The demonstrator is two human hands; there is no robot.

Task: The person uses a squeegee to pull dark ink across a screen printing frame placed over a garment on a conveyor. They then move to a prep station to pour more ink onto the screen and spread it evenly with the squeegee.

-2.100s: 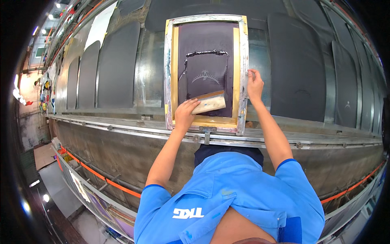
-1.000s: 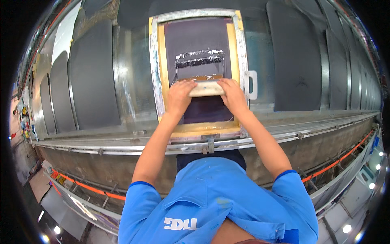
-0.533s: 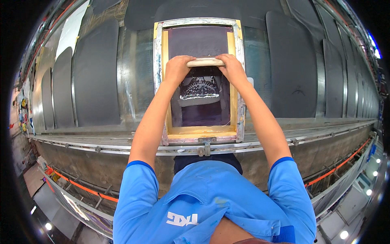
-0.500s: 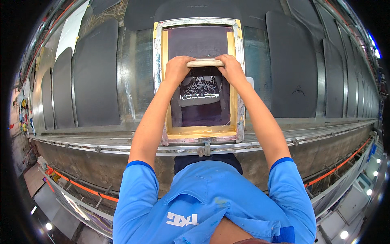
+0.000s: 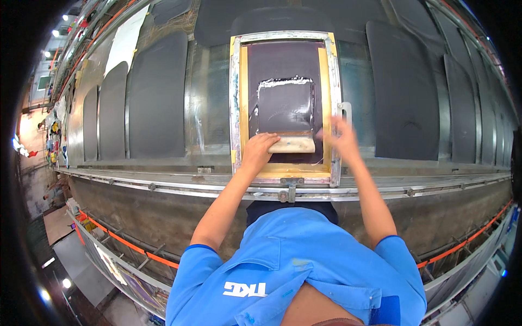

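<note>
A screen-printing frame (image 5: 235, 108), pale with yellow tape along its inner edges, lies in front of me. On its dark mesh, toward the near end, a squeegee (image 5: 296, 144) with a pale wooden handle lies crosswise. My left hand (image 5: 259, 151) is closed on the squeegee's left end. My right hand (image 5: 342, 140) is off the squeegee, over the frame's right side, with thumb and fingers apart and somewhat blurred. Close beside it is a white handle-like piece (image 5: 347, 111). Beyond the squeegee, wet dark ink (image 5: 285, 103) with shiny edges outlines a rounded rectangle on the mesh.
Dark grey cut panels (image 5: 157, 103) lie along the metal table on the left, with more dark panels (image 5: 402, 92) on the right. A white sheet (image 5: 126, 41) is at the far left. A metal rail (image 5: 217, 191) with a clamp (image 5: 288, 191) runs along the table's near edge.
The squeegee has come toward me along the mesh, and its handle now leans over. My right hand has left it and moved right; my left hand still holds on.
</note>
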